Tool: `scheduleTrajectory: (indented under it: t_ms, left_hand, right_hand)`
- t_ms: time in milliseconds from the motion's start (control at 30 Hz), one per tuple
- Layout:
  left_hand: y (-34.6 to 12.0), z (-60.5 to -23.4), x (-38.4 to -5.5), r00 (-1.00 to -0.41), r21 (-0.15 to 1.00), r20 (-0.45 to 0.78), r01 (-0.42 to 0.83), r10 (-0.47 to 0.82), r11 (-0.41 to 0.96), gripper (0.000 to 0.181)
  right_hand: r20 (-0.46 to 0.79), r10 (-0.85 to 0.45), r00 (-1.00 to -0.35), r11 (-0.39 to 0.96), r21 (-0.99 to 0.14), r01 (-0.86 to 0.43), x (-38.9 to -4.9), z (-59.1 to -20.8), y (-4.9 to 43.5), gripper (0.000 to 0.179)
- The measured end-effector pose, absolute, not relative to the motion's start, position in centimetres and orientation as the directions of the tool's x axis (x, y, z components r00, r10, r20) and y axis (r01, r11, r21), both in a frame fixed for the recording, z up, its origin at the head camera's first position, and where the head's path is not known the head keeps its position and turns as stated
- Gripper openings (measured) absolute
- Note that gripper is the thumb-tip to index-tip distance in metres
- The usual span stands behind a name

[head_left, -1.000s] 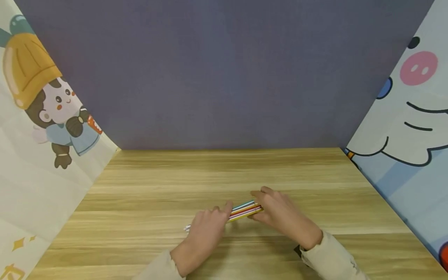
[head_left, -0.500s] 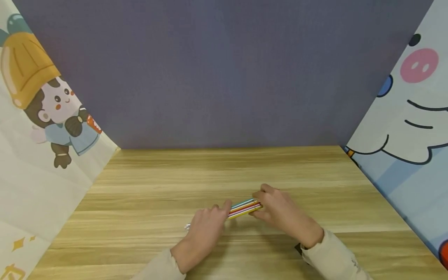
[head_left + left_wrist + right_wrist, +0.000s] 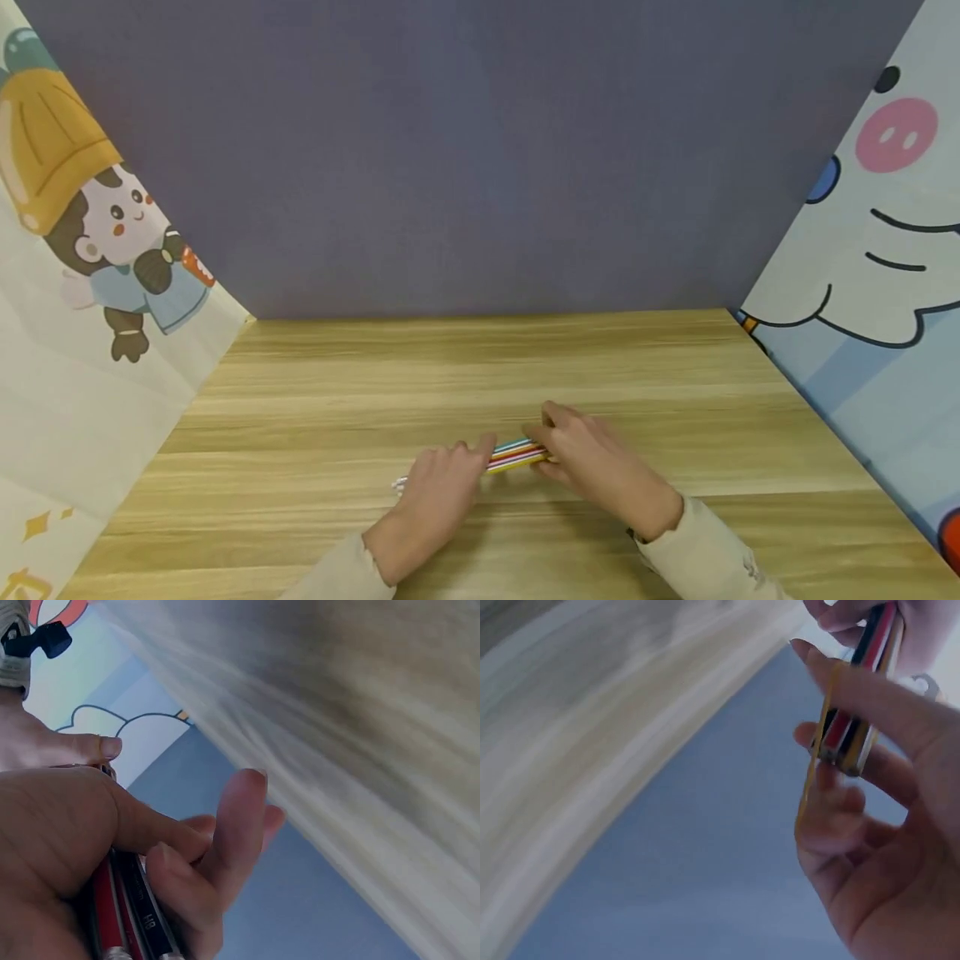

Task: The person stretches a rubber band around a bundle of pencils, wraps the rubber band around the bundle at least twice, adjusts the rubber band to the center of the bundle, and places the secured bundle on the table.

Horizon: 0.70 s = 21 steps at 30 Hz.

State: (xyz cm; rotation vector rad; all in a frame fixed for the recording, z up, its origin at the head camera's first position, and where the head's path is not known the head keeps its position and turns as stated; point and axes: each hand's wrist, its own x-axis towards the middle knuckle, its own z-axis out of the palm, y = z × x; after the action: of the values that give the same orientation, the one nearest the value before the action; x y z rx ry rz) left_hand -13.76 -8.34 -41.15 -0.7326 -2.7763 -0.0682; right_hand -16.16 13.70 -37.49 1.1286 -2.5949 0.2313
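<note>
A bundle of colored pencils (image 3: pixel 517 457) spans the space between both hands at the table's middle. My left hand (image 3: pixel 442 492) grips the bundle around its middle; in the left wrist view, red and dark pencils (image 3: pixel 109 915), one marked HB, run through the palm. At the other end of the bundle is my right hand (image 3: pixel 603 467), fingers around the pencil ends. A thin yellow rubber band (image 3: pixel 804 799) is stretched across that hand's fingers beside the ends, in the right wrist view. Whether the band circles the pencils cannot be told. White tips poke out left of my left hand.
The wood-grain table (image 3: pixel 337 375) extends to a dark grey back panel (image 3: pixel 480 167). Cartoon-printed side walls stand at left (image 3: pixel 97 333) and right (image 3: pixel 862 333). A small dark object (image 3: pixel 633 535) shows at the right sleeve's cuff.
My right hand shifts slightly left along the bundle, covering more of the pencil ends. My left hand keeps its grip in nearly the same place.
</note>
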Motion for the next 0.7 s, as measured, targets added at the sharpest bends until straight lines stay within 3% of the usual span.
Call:
scheduleTrajectory:
  t_ms: [100, 233, 300, 500, 700]
  left_hand:
    - [-8.7, -40.9, -13.8, -0.866, -0.018, 0.247, 0.445, 0.435, 0.895, 0.044]
    - [-9.5, -40.7, -14.2, -0.896, -0.015, 0.228, 0.388, 0.381, 0.921, 0.047]
    - [-9.9, -40.5, -14.5, -0.902, -0.001, 0.217, 0.382, 0.373, 0.924, 0.048]
    - [-10.4, -39.9, -15.0, -0.875, 0.152, 0.212, 0.470, 0.436, 0.870, 0.046]
    - [-10.6, -39.1, -15.4, -0.837, 0.272, 0.291, 0.537, 0.464, 0.798, 0.042]
  right_hand:
    - [0.463, -0.664, -0.588, 0.695, 0.092, -0.713, -15.1, -37.5, 12.7, 0.028]
    - [0.543, -0.692, -0.476, 0.625, 0.122, -0.771, -13.6, -37.5, 11.2, 0.020]
    - [0.533, -0.710, -0.460, 0.571, 0.054, -0.819, -13.3, -37.5, 10.9, 0.020]
    - [0.530, -0.661, -0.531, 0.461, -0.273, -0.845, -13.9, -37.3, 11.4, 0.010]
    - [0.638, -0.581, -0.506, 0.364, -0.353, -0.862, -14.7, -37.1, 12.0, 0.011]
